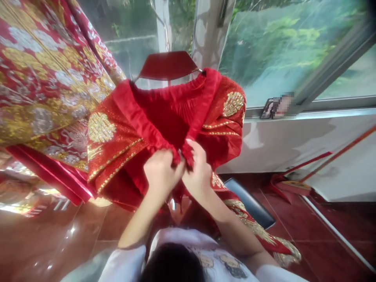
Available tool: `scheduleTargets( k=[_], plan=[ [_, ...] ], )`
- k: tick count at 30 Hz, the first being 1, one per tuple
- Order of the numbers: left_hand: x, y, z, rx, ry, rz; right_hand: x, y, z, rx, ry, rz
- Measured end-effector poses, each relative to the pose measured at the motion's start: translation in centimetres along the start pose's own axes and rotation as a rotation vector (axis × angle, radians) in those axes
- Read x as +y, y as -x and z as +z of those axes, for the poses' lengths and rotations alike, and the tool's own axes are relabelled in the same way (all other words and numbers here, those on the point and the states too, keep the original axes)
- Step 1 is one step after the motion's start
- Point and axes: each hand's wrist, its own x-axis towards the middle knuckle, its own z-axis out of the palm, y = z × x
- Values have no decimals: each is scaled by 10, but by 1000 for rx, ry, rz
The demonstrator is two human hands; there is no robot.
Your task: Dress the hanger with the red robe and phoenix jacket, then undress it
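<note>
A red skirt point(117, 164) with gold trim and round gold embroidery hangs by its gathered waistband from a dark red hanger point(169, 65), clipped at both ends. My left hand point(160, 170) is closed on the near edge of the waistband. Right beside it, my right hand point(198, 166) pinches the same band, thumb and fingers pressed together. The hands meet at the middle, with bunched red cloth between them. What lies under my fingertips is hidden. An embroidered hem piece trails down at the right.
A red garment with gold and silver flowers point(44, 74) hangs at the left. Behind is a window point(264, 55), with a small picture card point(268, 108) on its sill. On the tiled floor are a red dustpan point(277, 182), a broom point(296, 187) and a dark flat panel point(251, 203).
</note>
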Motion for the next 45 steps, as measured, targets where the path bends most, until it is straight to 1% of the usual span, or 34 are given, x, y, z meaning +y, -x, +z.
scheduleTargets(
  k=[1,3,5,7,9,11,12,13,14,16,18,20,22,23,24,25,27,28,29,30,31,32,33,34,36,37,39,42,45],
  plan=[
    [-4,0,8,-19,-29,-47,5,1,6,-20,-29,10],
    [-19,7,22,-24,-61,-161,21,4,17,-26,-64,67],
    [-35,24,35,-36,-23,-255,36,9,24,1,-87,126],
    [-46,50,49,-88,37,-314,45,14,26,48,-96,159],
    [-48,81,67,-178,137,-362,46,18,24,98,-96,168],
    [-46,108,90,-269,338,-437,43,20,21,137,-83,183],
    [-45,119,103,-284,421,-468,41,21,19,149,-76,193],
    [-44,126,116,-265,467,-492,39,22,17,154,-70,202],
    [-44,130,128,-227,466,-507,38,22,16,160,-66,210],
    [-48,129,149,-133,364,-534,35,22,12,171,-65,221],
    [-55,120,164,-107,247,-555,33,22,9,182,-66,228],
    [-62,111,172,-161,168,-546,32,21,8,183,-63,241],
    [-68,105,176,-245,139,-490,33,25,8,175,-59,255],
    [-70,105,175,-286,138,-457,35,29,8,190,-55,261],
    [-72,107,174,-324,145,-425,38,36,9,220,-42,261],
    [-73,112,173,-356,156,-403,41,45,10,279,-15,242],
    [-75,127,169,-409,166,-399,51,69,14,417,72,142],
    [-76,135,167,-433,164,-411,56,82,18,424,107,80],
    [-76,144,165,-455,159,-429,61,95,22,359,126,31],
    [-76,153,163,-476,153,-445,65,108,28,230,127,17],
    [-76,160,162,-495,147,-456,69,118,35,59,116,47],
    [-75,166,161,-515,142,-462,72,127,43,-132,106,116],
    [-75,170,161,-535,136,-462,75,133,51,-296,110,200],
    [-75,173,160,-554,130,-459,77,137,58,-421,131,284],
    [-75,176,160,-584,114,-451,80,139,71,-585,183,413],
    [-76,176,160,-595,103,-447,81,138,75,-634,192,452],
    [-78,175,161,-610,81,-437,82,134,79,-681,145,533],
    [-80,175,162,-620,44,-424,83,126,77,-666,-27,687],
    [-81,177,164,-626,14,-414,81,122,73,-640,-138,771]
  ],
)
